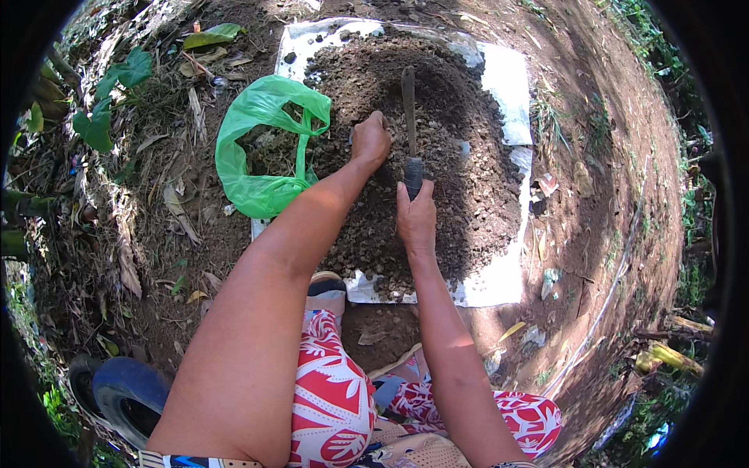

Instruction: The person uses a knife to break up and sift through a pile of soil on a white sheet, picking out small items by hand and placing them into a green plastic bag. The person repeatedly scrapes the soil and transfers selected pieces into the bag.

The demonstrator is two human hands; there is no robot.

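A heap of crumbly dark soil lies spread over a white plastic sheet on the ground. My right hand grips the dark wrapped handle of a long-bladed hand tool, its soil-stained blade pointing away from me over the heap. Left of the blade, my left hand is closed, low over the soil; whether something small is between its fingers cannot be told. Beside my left forearm, a green plastic bag stands with its mouth open, with dark material showing inside.
Two tires are at the lower left. Leafy plants and dry leaf litter border the left side. My patterned clothing and a sandal are close to the sheet's near edge. A thin pale pole or line runs along the ground at right.
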